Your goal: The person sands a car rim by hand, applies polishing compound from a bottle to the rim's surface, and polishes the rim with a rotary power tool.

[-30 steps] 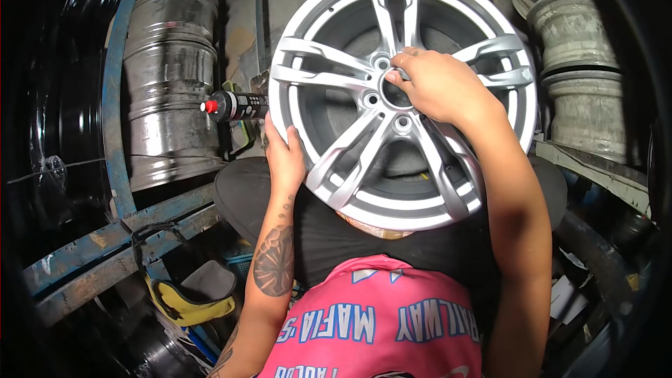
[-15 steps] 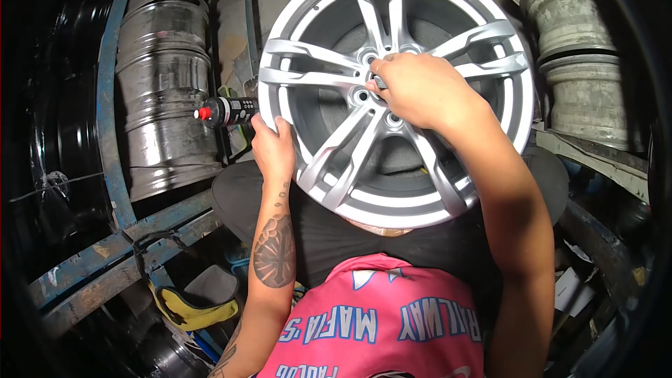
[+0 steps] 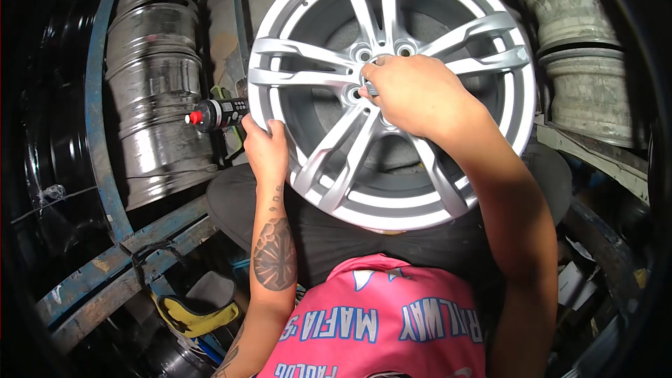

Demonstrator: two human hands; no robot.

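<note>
A silver and grey alloy wheel rim (image 3: 341, 165) with split spokes lies face up over my lap. My left hand (image 3: 266, 147) grips its outer edge at the left, thumb up near the rim and the other fingers partly hidden. At the hub, my right hand (image 3: 413, 94) is closed, its fingers bent into the centre bore around a small greyish piece that I cannot make out. A bolt hole (image 3: 405, 50) shows just above that hand. Beside my left hand, a black bottle (image 3: 218, 114) with a red cap points to the left.
Stacked metal rims (image 3: 157, 91) stand at the left behind a blue metal frame (image 3: 96, 119). More dull rims (image 3: 584, 91) are stacked at the right. A yellow and grey object (image 3: 199, 311) lies at the lower left.
The wheel and the surroundings have shifted slightly left and up in view. My right hand's fingers have bent from lying over the hub to a closed grip in the centre bore.
</note>
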